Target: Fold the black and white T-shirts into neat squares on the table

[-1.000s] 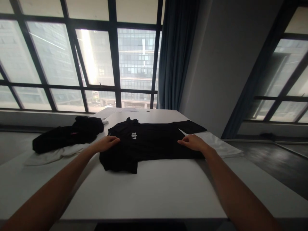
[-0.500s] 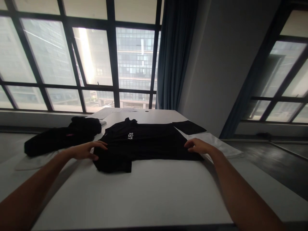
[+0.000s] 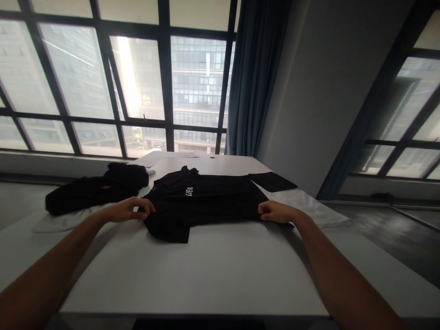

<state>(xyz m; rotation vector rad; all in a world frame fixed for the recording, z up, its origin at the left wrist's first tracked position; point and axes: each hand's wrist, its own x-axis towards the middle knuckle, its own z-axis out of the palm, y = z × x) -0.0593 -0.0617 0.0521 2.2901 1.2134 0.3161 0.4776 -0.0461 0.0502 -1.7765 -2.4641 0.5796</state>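
A black T-shirt (image 3: 220, 197) with a small white print lies spread sideways on the white table (image 3: 199, 275), its collar end to the left and its hem to the right. My left hand (image 3: 134, 209) pinches the shirt's edge at the shoulder, beside the near sleeve. At the near side by the hem, my right hand (image 3: 273, 211) has its fingers closed on the fabric. The shirt's near edge is slightly raised by the right hand.
Dark folded clothes (image 3: 99, 188) lie on pale cloth at the left. Behind the hem are a black folded cloth (image 3: 273, 181) and a white cloth (image 3: 305, 206). Windows and a blue curtain (image 3: 250, 91) stand beyond the table.
Both hands have closed their fingers on the shirt. The near edge by the right hand has been gathered and lifted a little, and the view has shifted slightly.
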